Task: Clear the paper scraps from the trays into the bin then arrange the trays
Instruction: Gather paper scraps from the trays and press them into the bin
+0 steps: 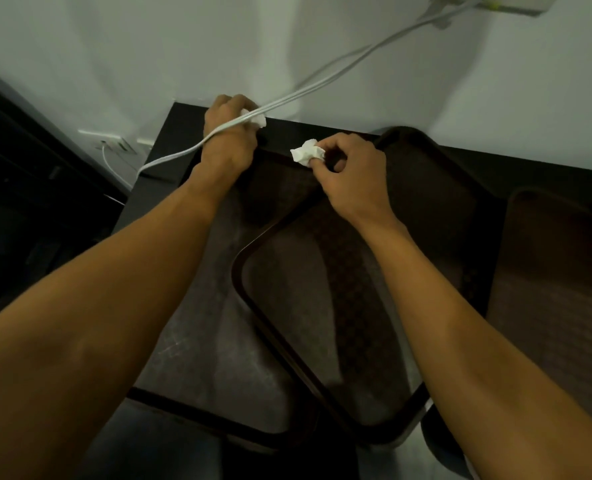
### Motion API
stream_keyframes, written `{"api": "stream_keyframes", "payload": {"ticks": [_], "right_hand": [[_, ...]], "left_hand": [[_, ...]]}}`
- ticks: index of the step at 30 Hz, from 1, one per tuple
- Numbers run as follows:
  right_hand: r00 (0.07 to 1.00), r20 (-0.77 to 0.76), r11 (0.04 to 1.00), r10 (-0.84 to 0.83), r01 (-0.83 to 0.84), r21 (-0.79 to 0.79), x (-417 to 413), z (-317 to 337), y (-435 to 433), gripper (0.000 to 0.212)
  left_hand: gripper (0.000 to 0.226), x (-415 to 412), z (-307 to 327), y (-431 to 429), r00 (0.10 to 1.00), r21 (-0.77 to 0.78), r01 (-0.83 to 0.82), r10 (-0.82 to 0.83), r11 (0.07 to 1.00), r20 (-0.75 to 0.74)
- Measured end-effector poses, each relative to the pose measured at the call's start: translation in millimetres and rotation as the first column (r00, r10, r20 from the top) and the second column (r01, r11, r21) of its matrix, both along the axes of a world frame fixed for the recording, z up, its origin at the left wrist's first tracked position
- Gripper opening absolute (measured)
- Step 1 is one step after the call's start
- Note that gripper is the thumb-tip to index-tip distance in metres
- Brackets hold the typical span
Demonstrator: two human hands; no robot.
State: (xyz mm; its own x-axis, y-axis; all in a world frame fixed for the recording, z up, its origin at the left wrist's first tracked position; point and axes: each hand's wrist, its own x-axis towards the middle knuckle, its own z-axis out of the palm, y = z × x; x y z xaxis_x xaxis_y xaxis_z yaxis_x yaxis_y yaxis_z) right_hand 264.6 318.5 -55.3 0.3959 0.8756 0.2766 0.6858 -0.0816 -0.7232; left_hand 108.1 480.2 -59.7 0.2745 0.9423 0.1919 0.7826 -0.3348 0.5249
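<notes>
**Paper scraps held in both hands above the trays**

A crumpled white scrap (307, 153) is pinched between the thumb and fingertips of the right hand (351, 174), above the far part of the trays. A second scrap (255, 120) is held in the closed left hand (230, 140), at the far edge of the dark surface (183, 133); only a small part of it is seen past the fingers. A white cable (322, 76) is draped across the left wrist and runs up to the wall. One dark tray (322, 306) is set askew on top of another tray (197, 306). A third tray (547, 271) lies to the right, just beside them. No bin can be made out.
</notes>
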Motion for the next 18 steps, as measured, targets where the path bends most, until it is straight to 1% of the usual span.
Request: {"api": "stream_keyframes", "payload": {"ticks": [4, 6, 9, 11, 14, 16, 18], "right_hand": [[0.999, -0.015, 0.999, -0.036, 0.036, 0.007, -3.8, 6.1, -10.1, 0.017], [0.998, -0.025, 0.998, -0.057, 0.057, 0.001, -6.0, 10.3, -16.2, 0.016], [0.996, -0.023, 0.996, -0.084, 0.083, -0.014, -11.8, 15.8, -27.7, 0.016], [0.995, -0.027, 0.995, -0.096, 0.096, -0.025, -16.2, 18.6, -36.7, 0.015], [0.994, -0.022, 0.993, -0.107, 0.105, -0.059, -24.3, 22.0, -52.0, 0.017], [0.994, -0.015, 0.994, -0.104, 0.103, -0.044, -31.9, 24.1, -64.5, 0.017], [0.995, -0.008, 0.995, -0.1, 0.1, -0.002, -41.8, 27.3, -78.7, 0.018]], "left_hand": [[0.022, -2.5, 3.3, -19.5, 0.989, 0.038, 0.078, -0.082, 0.996, 0.121], [0.021, -4.5, 5.9, -31.3, 0.973, 0.089, 0.127, -0.142, 0.988, 0.185], [0.022, -8.3, 6.5, -51.5, 0.947, 0.121, 0.205, -0.228, 0.971, 0.225], [0.024, -10.2, 4.5, -66.6, 0.941, 0.075, 0.228, -0.24, 0.971, 0.238], [0.025, -16.2, 2.7, -89.8, 0.937, -0.03, 0.229, -0.212, 0.973, 0.279], [0.025, -23.8, 3.4, -104.0, 0.938, -0.073, 0.228, -0.198, 0.971, 0.285], [0.026, -34.4, 5.7, -118.6, 0.941, -0.075, 0.219, -0.19, 0.973, 0.28]]}}
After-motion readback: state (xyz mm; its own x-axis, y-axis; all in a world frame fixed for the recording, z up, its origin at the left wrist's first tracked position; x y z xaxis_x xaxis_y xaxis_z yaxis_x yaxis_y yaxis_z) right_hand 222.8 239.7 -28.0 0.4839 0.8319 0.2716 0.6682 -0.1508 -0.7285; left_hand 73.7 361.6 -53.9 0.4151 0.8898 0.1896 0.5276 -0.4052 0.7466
